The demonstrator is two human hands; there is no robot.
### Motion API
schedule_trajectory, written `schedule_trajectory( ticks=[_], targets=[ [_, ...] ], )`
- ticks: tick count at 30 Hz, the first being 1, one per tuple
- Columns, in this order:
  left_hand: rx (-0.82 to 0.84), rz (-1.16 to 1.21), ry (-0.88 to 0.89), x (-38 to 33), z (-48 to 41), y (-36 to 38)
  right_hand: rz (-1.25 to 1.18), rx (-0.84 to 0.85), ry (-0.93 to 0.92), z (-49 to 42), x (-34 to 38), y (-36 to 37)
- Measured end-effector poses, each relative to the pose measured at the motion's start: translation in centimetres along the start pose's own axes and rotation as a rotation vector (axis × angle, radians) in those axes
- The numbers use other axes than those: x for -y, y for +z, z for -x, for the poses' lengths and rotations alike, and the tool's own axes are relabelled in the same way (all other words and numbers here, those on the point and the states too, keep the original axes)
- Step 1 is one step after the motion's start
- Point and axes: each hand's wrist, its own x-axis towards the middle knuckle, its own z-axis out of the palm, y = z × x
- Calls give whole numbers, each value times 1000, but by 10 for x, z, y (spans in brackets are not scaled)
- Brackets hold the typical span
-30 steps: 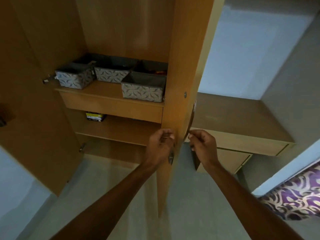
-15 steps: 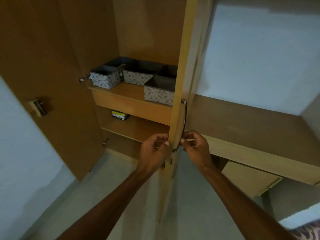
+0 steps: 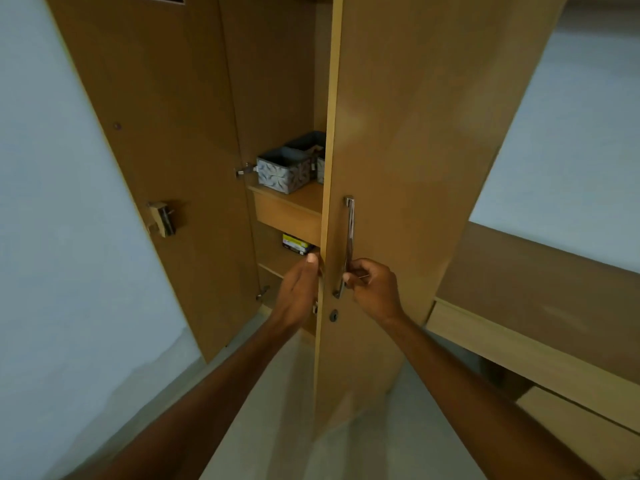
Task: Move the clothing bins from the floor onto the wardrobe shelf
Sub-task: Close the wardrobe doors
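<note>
Grey patterned clothing bins (image 3: 284,169) stand on the wardrobe shelf (image 3: 304,199), seen through the narrow gap between the doors. The right wardrobe door (image 3: 398,174) covers most of them. My right hand (image 3: 372,289) grips the lower end of the door's metal handle (image 3: 348,244). My left hand (image 3: 300,292) lies with straight fingers against the door's left edge, fingertips reaching behind it.
The left wardrobe door (image 3: 166,161) stands open, with a lock block (image 3: 162,218) on its inner face. A small yellow-and-black box (image 3: 297,244) sits on the lower shelf. A wooden desk top (image 3: 540,282) runs to the right. Pale floor lies below.
The right door has swung towards shut, now hiding most of the bins. My right hand moved onto the handle's front. My left hand's fingers straightened along the door edge.
</note>
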Motion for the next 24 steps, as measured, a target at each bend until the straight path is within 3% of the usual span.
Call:
schedule_trajectory(
  ticks=[8,15,24],
  targets=[
    [132,-10,-87,23,-94,-53,26,-47,-8,-81,4,57],
    [121,1,-226,42,-179,-73,107,-158,-11,-147,0,95],
    [164,49,-192,54,-267,-77,160,-207,6,-225,-15,114]
  ],
)
